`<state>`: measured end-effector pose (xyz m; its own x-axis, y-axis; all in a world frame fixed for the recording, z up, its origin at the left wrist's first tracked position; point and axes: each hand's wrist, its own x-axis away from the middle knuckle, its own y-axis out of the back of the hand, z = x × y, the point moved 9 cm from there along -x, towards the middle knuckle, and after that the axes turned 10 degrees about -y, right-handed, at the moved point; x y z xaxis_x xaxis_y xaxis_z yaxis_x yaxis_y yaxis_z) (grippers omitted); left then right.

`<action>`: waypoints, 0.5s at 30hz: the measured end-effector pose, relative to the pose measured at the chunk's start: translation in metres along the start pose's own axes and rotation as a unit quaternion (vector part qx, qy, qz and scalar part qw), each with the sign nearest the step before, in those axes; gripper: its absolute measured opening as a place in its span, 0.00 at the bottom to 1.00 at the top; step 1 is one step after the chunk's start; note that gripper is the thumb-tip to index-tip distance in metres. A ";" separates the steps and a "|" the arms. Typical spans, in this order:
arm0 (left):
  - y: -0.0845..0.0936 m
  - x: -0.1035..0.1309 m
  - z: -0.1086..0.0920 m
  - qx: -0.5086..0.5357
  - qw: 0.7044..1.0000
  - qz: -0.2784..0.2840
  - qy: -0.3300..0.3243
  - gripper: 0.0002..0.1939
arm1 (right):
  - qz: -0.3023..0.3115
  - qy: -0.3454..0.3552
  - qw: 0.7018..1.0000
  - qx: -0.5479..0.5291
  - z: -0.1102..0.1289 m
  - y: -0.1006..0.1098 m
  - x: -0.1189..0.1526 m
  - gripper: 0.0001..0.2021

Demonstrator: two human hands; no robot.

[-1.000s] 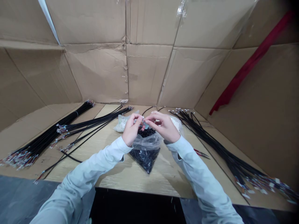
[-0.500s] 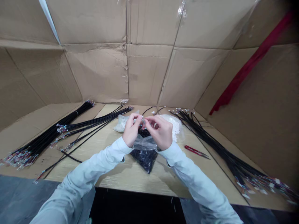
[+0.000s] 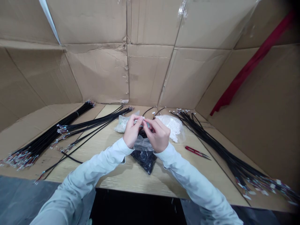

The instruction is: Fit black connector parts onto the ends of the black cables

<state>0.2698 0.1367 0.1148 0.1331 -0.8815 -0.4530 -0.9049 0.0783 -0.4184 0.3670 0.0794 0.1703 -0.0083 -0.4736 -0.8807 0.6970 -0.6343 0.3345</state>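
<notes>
Over the middle of the table, my left hand (image 3: 131,132) and my right hand (image 3: 158,134) meet at the fingertips. My left thumb and index finger pinch a small white connector (image 3: 143,118). My right fingers are pinched close against it, and whatever lies between them is too small and hidden to name. Just below both hands sits a clear plastic bag (image 3: 144,156) of small black parts, its mouth partly covered by my hands. Behind my right hand lies a clear bag of white parts (image 3: 174,128). Another clear bag (image 3: 120,123) rests beyond my left hand.
Bundled black cables (image 3: 58,131) with coloured wire ends lie at the left, beside looser cables (image 3: 98,122). More black cables (image 3: 217,147) stretch along the right side. Red-handled snips (image 3: 197,152) lie right of my hands. Cardboard walls (image 3: 150,72) enclose the table (image 3: 131,179).
My right hand has shifted slightly left, its fingertips drawing closer to my left fingertips and covering more of the small piece. My left hand has barely moved.
</notes>
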 end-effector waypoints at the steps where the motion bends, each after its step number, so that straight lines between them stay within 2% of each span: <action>1: -0.001 0.001 0.000 0.004 1.000 0.000 0.003 0.10 | 0.002 -0.010 1.000 -0.009 -0.002 -0.001 0.000 0.09; 5: -0.003 0.003 -0.001 0.006 1.000 -0.003 0.026 0.10 | 0.006 -0.064 0.997 -0.046 -0.011 -0.003 -0.002 0.09; 8: -0.003 0.001 0.000 -0.018 0.998 0.009 0.062 0.11 | 0.002 -0.070 0.996 -0.046 -0.014 -0.004 -0.002 0.08; 12: -0.003 -0.007 -0.004 -0.072 0.993 0.066 0.068 0.11 | -0.006 -0.028 0.999 -0.033 -0.010 -0.003 -0.003 0.07; 15: -0.003 -0.012 -0.006 -0.071 0.991 0.099 0.056 0.12 | 0.009 -0.048 0.997 -0.051 -0.013 -0.003 -0.005 0.07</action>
<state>0.2685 0.1446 0.1267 -0.0920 -0.9023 -0.4213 -0.9574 0.1965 -0.2118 0.3746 0.0917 0.1690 -0.0609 -0.5442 -0.8368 0.7670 -0.5620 0.3097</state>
